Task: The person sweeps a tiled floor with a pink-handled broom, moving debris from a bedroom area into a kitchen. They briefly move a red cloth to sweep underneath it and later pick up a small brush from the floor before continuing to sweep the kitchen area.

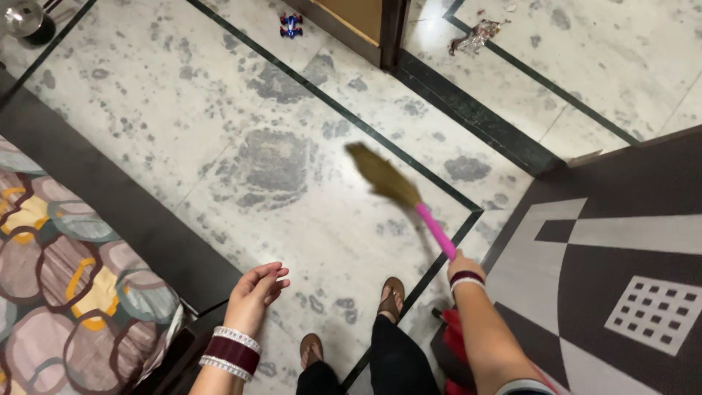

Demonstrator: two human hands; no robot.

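While the right hand [463, 265] grips the pink handle of a broom [398, 192], closed firmly round its lower end, the straw-coloured bristle head is blurred out ahead over the marble floor [219, 110], near the black inlay line that crosses the middle of the floor. Left hand [256, 290] held out empty, fingers loosely curled and slightly spread, touching nothing; it hangs just beside the edge of a bed with a patterned cover [66, 278] at the left edge of the floor. Both wrists carry bangles. Two sandalled feet [391, 296] stand on the marble near the lower edge of the view. A dark rug with white geometric shapes [621, 256] covers the right side of the floor. Judging progress: sweeping appears under way but far from finished. A crumpled scrap of litter [475, 36] lies at the far right corner beyond the doorway threshold, and a small red-and-blue toy car [291, 24] sits near the far edge by a wooden door frame [387, 29]. No gathered pile of dust shows anywhere; whether the mottled grey patches are dirt or stone pattern cannot be told.
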